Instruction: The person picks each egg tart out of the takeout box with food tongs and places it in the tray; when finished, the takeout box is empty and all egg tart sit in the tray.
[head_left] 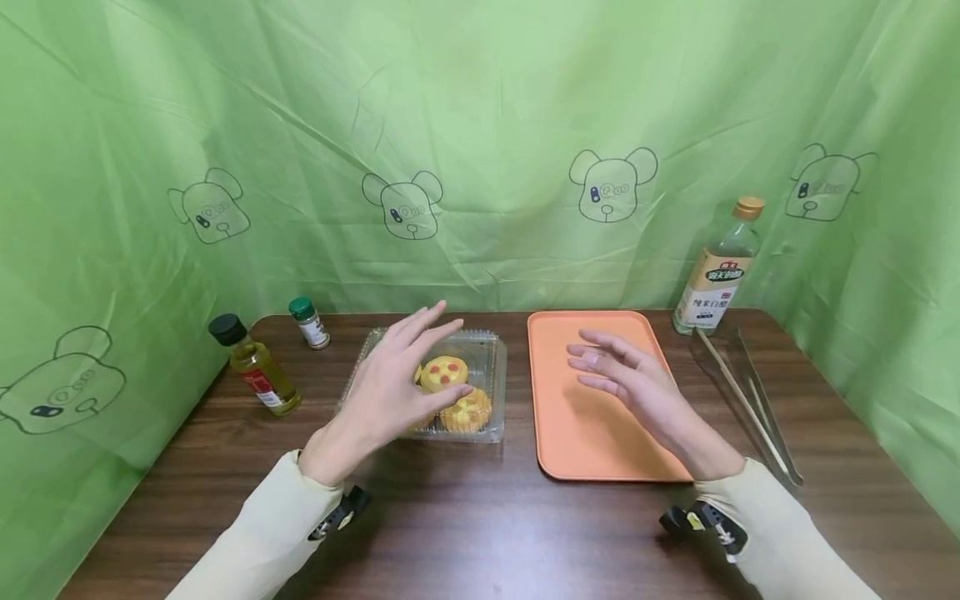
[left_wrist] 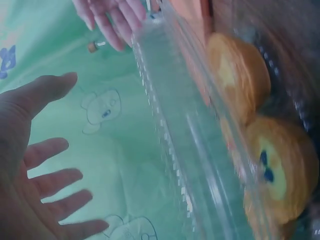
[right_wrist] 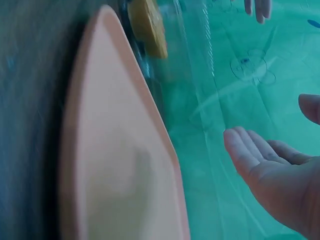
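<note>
My left hand [head_left: 393,379] hovers over a clear plastic container [head_left: 491,429], its fingers spread and nothing in them. Inside the container are several round tarts [head_left: 465,412] with yellow tops. One tart [head_left: 444,372] has red spots, and the left wrist view shows another tart [left_wrist: 280,170] with dark marks. The hand hides part of the container in the head view. My right hand [head_left: 626,375] is above an orange tray [head_left: 570,450], empty, with fingers loosely extended. In the right wrist view the tray [right_wrist: 120,150] bears only a shadow.
At the left stand an oil bottle [head_left: 262,375] with a black cap and a small green-capped shaker [head_left: 310,323]. A tall labelled glass bottle [head_left: 712,279] is at the back right, with metal tongs [head_left: 750,400] lying in front. Green cloth [head_left: 495,100] hangs around the wooden table [head_left: 480,533].
</note>
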